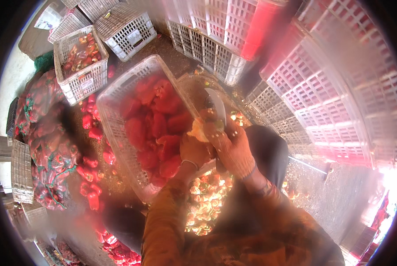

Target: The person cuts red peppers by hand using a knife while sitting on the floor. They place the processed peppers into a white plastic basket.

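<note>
My right hand (234,151), in a knitted glove, is closed around a knife (217,104) with a curved blade pointing up and away. At its fingers is a pale pepper core (199,130) with seeds, and loose seeds dot the glove. My left hand (195,150), a thin band at its wrist, is beside the right one at the near right rim of a white plastic crate (109,114). What its fingers grip, if anything, is hidden. Red bell peppers (159,124) fill much of that crate. Below my hands lies a heap of cut pepper cores (206,202).
A smaller crate (82,81) with pepper pieces stands at the far left. Filled mesh sacks (50,149) line the left side, with loose red peppers (90,179) on the floor beside them. Stacked crates (313,96) rise on the right. My knee (268,146) is beside my right hand.
</note>
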Available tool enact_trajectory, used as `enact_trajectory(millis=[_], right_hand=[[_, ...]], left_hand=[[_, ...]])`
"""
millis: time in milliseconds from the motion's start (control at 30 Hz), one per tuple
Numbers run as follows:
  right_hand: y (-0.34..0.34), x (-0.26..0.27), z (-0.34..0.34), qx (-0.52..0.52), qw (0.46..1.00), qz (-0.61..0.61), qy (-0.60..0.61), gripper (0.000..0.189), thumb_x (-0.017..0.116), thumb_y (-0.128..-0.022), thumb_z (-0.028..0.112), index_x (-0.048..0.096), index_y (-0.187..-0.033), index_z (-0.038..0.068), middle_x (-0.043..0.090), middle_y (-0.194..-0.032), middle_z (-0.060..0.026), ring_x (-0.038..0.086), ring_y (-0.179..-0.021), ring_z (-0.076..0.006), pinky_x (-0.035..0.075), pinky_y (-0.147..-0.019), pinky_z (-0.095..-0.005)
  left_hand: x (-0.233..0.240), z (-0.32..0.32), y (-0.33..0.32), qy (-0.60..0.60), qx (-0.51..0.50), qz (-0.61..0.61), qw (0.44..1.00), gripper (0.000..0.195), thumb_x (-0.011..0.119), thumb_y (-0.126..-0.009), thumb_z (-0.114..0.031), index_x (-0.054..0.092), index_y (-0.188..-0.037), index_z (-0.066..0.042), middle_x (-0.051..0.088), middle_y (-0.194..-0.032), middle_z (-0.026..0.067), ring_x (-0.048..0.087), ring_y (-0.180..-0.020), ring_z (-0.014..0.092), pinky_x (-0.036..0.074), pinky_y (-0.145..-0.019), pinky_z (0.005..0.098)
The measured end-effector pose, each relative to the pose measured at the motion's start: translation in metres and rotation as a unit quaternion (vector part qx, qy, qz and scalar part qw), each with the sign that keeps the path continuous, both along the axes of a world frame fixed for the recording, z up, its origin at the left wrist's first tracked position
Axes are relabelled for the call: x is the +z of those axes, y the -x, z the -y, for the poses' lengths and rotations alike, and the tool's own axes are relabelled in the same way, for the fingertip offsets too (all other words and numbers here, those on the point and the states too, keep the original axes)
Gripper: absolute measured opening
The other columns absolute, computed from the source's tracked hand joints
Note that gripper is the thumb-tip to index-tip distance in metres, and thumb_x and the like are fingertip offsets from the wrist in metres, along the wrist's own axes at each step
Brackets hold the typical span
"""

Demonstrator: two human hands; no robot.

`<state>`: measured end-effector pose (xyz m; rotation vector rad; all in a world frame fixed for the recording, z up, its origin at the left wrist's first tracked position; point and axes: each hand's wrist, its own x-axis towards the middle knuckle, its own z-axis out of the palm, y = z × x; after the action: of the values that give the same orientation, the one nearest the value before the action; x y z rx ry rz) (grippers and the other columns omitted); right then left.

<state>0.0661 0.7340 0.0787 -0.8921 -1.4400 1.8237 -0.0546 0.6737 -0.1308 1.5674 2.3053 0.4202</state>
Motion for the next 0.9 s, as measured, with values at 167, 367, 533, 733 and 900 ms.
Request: enact_trajectory(millis=[167, 367, 533, 733, 900], right_hand=[[0.004, 0.014, -0.006, 0.003, 0.992, -0.001, 0.123, 0.031, 0.053, -0.104, 0.023, 0.055, -0.129, 0.005, 0.061, -0.086, -0.0019, 0.054, -0.062, -0.0065, 0.045, -0.054, -0.0235], [0.020, 0.013, -0.024, 0.009, 0.988, 0.042, 0.145, 0.026, 0.051, -0.104, 0.019, 0.054, -0.125, 0.004, 0.058, -0.080, -0.0019, 0.053, -0.060, -0.0075, 0.044, -0.053, -0.0255], [0.032, 0.029, -0.031, 0.040, 0.986, 0.041, 0.154, 0.029, 0.052, -0.104, 0.021, 0.056, -0.128, 0.004, 0.058, -0.079, -0.0015, 0.053, -0.059, -0.0086, 0.045, -0.053, -0.0261], [0.044, -0.004, 0.020, 0.110, 0.988, -0.001, 0.106, 0.035, 0.056, -0.093, 0.005, 0.060, -0.128, 0.006, 0.065, -0.087, -0.0032, 0.054, -0.065, -0.0063, 0.045, -0.055, -0.0238], [0.053, -0.012, 0.074, 0.354, 0.929, 0.102, 0.033, 0.034, 0.062, -0.093, 0.010, 0.062, -0.128, 0.008, 0.068, -0.089, -0.0051, 0.063, -0.084, -0.0105, 0.051, -0.074, -0.0277]], left_hand=[[-0.054, 0.000, 0.005, 0.085, 0.004, 0.077, 0.993, 0.036, 0.063, -0.086, -0.038, 0.066, -0.115, -0.017, 0.068, -0.111, 0.0106, 0.063, -0.101, 0.034, 0.049, -0.090, 0.0415], [-0.086, -0.003, -0.003, 0.144, -0.030, 0.078, 0.986, 0.035, 0.064, -0.087, -0.034, 0.066, -0.117, -0.016, 0.069, -0.109, 0.0103, 0.065, -0.100, 0.032, 0.050, -0.089, 0.0392], [-0.083, -0.009, 0.006, 0.136, -0.040, 0.088, 0.986, 0.034, 0.064, -0.089, -0.032, 0.065, -0.119, -0.015, 0.070, -0.107, 0.0101, 0.066, -0.099, 0.030, 0.052, -0.087, 0.0372], [-0.048, 0.028, 0.032, -0.108, 0.036, 0.203, 0.973, 0.034, 0.064, -0.090, -0.028, 0.065, -0.121, -0.013, 0.071, -0.105, 0.0098, 0.068, -0.098, 0.027, 0.053, -0.086, 0.0348], [0.009, 0.145, 0.077, -0.334, 0.237, 0.354, 0.841, 0.027, 0.064, -0.093, -0.022, 0.069, -0.118, -0.011, 0.072, -0.104, 0.0093, 0.069, -0.095, 0.022, 0.054, -0.082, 0.0330]])
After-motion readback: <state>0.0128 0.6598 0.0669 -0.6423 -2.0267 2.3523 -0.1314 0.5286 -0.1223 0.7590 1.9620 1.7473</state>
